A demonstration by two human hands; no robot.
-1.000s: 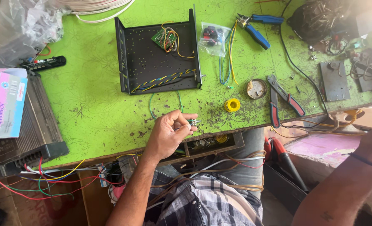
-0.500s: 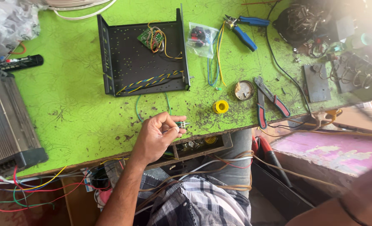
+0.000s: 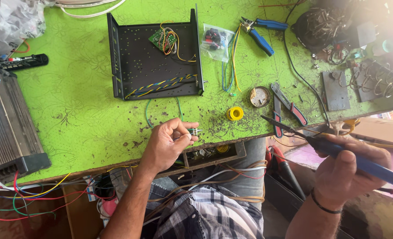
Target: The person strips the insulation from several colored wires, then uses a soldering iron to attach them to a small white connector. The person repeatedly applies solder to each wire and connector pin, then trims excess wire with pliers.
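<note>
My left hand [image 3: 167, 144] pinches a small electronic component [image 3: 193, 131] with green and blue wires [image 3: 162, 109] trailing from it, held over the front edge of the green table [image 3: 81, 110]. My right hand [image 3: 347, 170] grips a blue-handled soldering iron [image 3: 338, 150]; its dark tip points left toward the component, still well apart from it. A yellow solder spool [image 3: 235, 113] lies on the table between the two hands.
A black metal chassis [image 3: 154, 59] holding a small green circuit board [image 3: 163, 40] sits at the table's middle. Red-handled pliers [image 3: 289, 106], blue pliers [image 3: 260, 33], a round tin [image 3: 259, 96], a parts bag [image 3: 214, 40] and a grey amplifier [image 3: 11, 128] surround it. Loose wires hang below.
My right hand has come into view at the right, holding the soldering iron with its tip pointing left. The left hand keeps its pinch on the component.
</note>
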